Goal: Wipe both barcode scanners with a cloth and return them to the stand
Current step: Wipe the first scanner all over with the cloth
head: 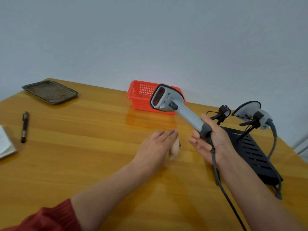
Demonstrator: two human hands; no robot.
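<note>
My right hand [210, 140] grips the handle of a grey barcode scanner [173, 104], holding it above the table with its red window facing up and left; its dark cable [221, 184] trails down past my wrist. My left hand [156, 145] lies flat on a pale cloth [225, 150], which peeks out under the palm on the table. A second grey scanner [250, 112] rests in the right cradle of the black stand [255, 152]. The stand's left cradle [222, 112] holds nothing.
An orange plastic basket [141, 97] stands behind the held scanner near the wall. A metal tray [50, 91] sits at the far left corner, with a dark pen [25, 126] and a notebook [5, 144] at the left edge.
</note>
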